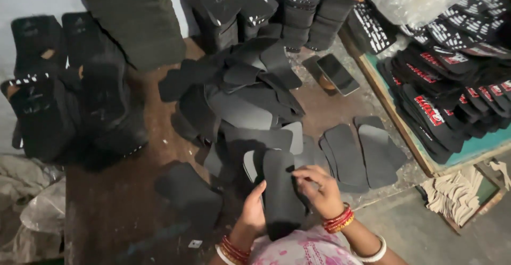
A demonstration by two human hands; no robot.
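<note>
Fingers of both hands (287,201) pinching black insole (280,196), red-labelled stacks (442,105) apparently right

loose insole pile (239,94) behind the held insole (279,196), phone (337,74) right of pile, flat insoles (362,153) before it.

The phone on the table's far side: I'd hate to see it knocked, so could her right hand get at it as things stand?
Probably not right away. The right hand grips a black insole piece near the body, while the phone lies far across the table, beyond flat insoles. Nothing covers it, but it looks a long stretch.
</note>
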